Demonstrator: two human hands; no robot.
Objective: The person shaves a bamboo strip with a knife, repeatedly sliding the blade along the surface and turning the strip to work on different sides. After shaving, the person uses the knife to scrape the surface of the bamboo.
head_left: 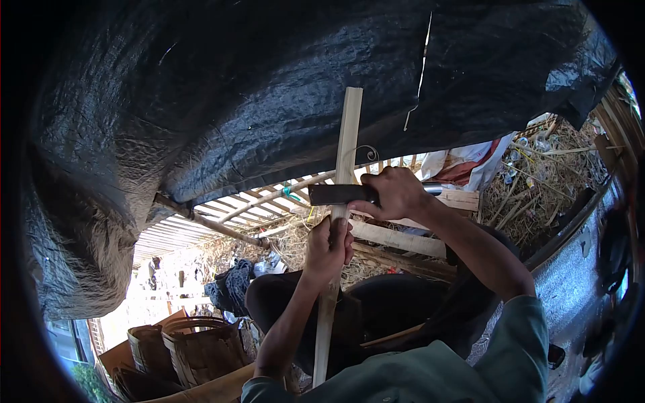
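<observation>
Gripping a long bamboo strip (349, 127) at about mid-length, the person's left hand (329, 245) is closed in a full fist. Its fingers wrap right round the strip, and the bare forearm rises from the lower middle of the view. The right hand (393, 193) sits just above and to the right of it. Its fingers are curled tight on the handle of a dark-bladed knife (338, 195), with the wrist bent and the forearm running back to a green sleeve (510, 349). The blade lies level across the strip, touching it, with its tip pointing left.

The strip stands nearly upright in front of the person, leaning slightly right at the top, and only the left hand carries it. Its upper end shows against the black tarpaulin (269, 80) overhead, and its lower end runs down over the dark trousers. It is flat, narrow, pale and straw-coloured, with straight edges.

Woven baskets (195, 349) stand at the lower left. Bamboo slats (222, 215) and loose straw (537, 181) lie beyond the hands.
</observation>
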